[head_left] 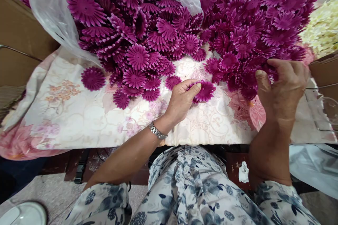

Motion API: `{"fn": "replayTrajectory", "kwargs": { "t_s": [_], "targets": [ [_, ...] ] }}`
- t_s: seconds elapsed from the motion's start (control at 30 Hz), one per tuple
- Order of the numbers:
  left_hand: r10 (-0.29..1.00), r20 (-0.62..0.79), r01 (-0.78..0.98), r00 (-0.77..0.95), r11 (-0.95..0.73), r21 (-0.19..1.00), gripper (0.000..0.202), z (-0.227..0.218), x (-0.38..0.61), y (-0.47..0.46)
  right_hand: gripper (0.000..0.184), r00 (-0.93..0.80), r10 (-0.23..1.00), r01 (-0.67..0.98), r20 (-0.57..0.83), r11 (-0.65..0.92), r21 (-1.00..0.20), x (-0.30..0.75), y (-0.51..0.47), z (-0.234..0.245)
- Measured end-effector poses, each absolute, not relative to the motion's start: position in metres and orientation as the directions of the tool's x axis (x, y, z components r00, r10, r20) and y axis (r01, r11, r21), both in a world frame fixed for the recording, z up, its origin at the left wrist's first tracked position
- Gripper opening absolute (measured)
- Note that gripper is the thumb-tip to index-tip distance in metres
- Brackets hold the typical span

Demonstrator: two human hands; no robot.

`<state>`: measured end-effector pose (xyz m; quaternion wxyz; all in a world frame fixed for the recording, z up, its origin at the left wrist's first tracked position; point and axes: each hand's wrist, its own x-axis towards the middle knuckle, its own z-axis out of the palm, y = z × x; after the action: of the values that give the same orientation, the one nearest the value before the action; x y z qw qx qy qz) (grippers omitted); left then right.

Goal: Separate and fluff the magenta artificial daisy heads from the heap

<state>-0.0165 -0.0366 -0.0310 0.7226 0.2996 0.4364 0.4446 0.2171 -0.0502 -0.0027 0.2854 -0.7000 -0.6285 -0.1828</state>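
Note:
My left hand [182, 100], with a metal watch [157, 130] on its wrist, pinches a purple artificial flower head [205, 92] between thumb and fingers over the middle of the table. On the right, my right hand [286, 84] is at the front edge of a tall heap of purple flowers [248, 31]. Its thumb and index finger are apart; the other fingertips are partly hidden, and nothing shows between them. Left of that heap, loose purple petal discs [137, 56] spill from a clear plastic bag [56, 24]. One separate disc [93, 78] lies further left.
A floral cloth [87, 119] covers the table. Cardboard boxes stand at the left [21, 42] and right [326, 74]. Cream flowers [323, 24] are piled at the far right. Pale plastic [314, 165] hangs below the table's right front edge.

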Motion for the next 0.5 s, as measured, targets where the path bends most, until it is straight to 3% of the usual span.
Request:
{"fn": "replayTrajectory", "kwargs": {
  "t_s": [0.1,0.17,0.23,0.37,0.5],
  "targets": [
    [0.904,-0.349,-0.394,0.246,0.423,0.816,0.01,-0.033,-0.016,-0.037,0.04,0.059,0.776,0.954,0.628,0.141,-0.263,0.194,-0.051,-0.006],
    [0.932,-0.262,-0.408,0.251,0.347,0.844,0.01,-0.036,-0.016,-0.037,0.032,-0.083,0.846,0.854,0.526,0.332,-0.4,0.171,-0.051,-0.011],
    [0.95,-0.172,-0.398,0.262,0.269,0.877,0.011,-0.039,-0.016,-0.038,0.025,-0.213,0.883,0.758,0.419,0.42,-0.499,0.151,-0.052,-0.015],
    [0.95,-0.12,-0.313,0.287,0.211,0.926,0.014,-0.041,-0.016,-0.039,0.009,-0.183,0.928,0.742,0.325,0.347,-0.574,0.139,-0.053,-0.022],
    [0.955,-0.092,-0.247,0.281,0.165,0.955,0.009,-0.039,-0.015,-0.039,0.013,-0.127,0.952,0.716,0.279,0.283,-0.638,0.142,-0.055,-0.022]
  ]
}}
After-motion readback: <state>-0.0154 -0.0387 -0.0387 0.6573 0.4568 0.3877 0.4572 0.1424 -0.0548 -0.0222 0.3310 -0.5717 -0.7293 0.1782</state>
